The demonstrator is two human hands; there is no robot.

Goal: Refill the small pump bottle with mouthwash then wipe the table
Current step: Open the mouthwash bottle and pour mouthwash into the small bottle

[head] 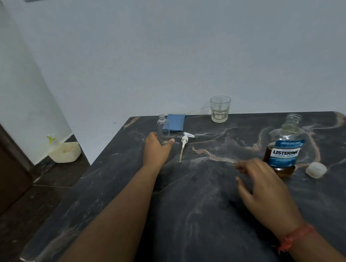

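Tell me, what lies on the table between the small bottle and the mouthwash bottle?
In the head view, only the pump lies between the small bottle and the mouthwash bottle.

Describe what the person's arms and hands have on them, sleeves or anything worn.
Both forearms are bare, with no sleeves in view. The left hand wears nothing visible: no ring, watch or glove. The right hand is also ungloved, and its wrist carries a red-orange thread band with loose, frayed ends hanging from it.
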